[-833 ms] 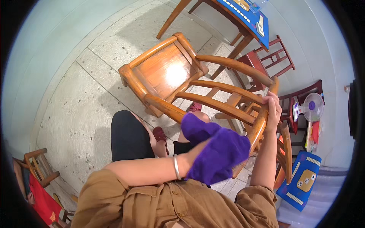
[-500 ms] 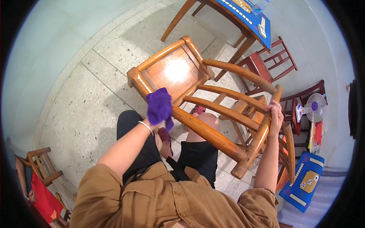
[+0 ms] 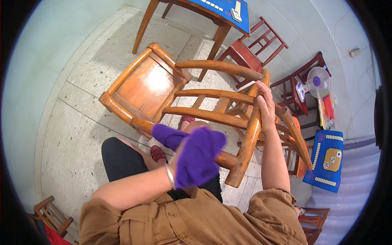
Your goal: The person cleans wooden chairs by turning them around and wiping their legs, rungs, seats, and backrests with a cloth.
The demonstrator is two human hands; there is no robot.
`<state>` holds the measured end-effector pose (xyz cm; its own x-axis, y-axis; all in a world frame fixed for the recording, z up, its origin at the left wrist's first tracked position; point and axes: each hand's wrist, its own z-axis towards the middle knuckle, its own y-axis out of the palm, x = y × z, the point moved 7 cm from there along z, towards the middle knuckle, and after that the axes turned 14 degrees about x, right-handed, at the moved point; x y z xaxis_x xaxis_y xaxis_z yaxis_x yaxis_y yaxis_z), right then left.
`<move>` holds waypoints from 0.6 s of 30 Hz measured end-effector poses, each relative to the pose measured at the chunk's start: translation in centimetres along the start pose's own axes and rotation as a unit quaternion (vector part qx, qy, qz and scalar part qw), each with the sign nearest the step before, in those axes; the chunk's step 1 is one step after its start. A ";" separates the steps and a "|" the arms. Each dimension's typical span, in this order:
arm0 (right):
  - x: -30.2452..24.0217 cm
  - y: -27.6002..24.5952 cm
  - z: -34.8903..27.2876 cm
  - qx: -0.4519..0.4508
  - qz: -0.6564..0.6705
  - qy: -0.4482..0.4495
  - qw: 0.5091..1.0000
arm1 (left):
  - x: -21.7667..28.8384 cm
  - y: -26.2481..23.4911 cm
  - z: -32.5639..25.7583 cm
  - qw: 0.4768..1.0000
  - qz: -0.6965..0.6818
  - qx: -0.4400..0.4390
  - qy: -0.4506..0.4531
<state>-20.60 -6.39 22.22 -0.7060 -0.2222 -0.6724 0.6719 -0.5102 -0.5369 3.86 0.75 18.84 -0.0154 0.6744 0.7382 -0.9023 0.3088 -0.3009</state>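
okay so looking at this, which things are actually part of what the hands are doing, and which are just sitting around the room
In use:
- purple cloth, held in the left hand against the chair
- wooden armchair, tipped, its back gripped by the right hand

Just lying about:
- blue-topped table
- red chairs
- small fan
- blue mat

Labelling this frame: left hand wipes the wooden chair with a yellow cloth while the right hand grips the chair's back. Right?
Not quite: the cloth is purple, not yellow, as the head view shows. The rest stands: the left hand holds it against the wooden chair, and the right hand grips the chair's back.
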 end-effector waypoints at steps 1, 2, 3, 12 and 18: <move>0.3 -0.1 -0.1 0.000 -0.003 0.003 1.000 | 0.9 2.2 0.2 0.997 -0.067 -0.037 0.005; 0.5 -0.1 -0.3 -0.002 -0.010 0.004 1.000 | 2.5 3.9 0.6 0.997 -0.042 -0.041 0.051; 0.8 -0.3 -0.4 -0.001 -0.018 0.007 1.000 | 4.3 5.2 1.1 0.994 -0.018 -0.047 0.098; -0.2 0.3 0.2 0.036 0.060 0.012 0.997 | -2.8 5.0 7.9 0.997 0.038 0.068 -0.008; 0.0 0.2 0.3 -0.011 0.011 -0.019 1.000 | -6.6 10.3 8.3 0.967 0.117 -0.195 0.118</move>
<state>-20.54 -6.73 22.21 -0.6986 -0.2640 -0.6650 0.6919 -0.4859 -0.5340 -8.91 -6.05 15.89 -0.0585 0.8763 0.4782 -0.6547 0.3279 -0.6811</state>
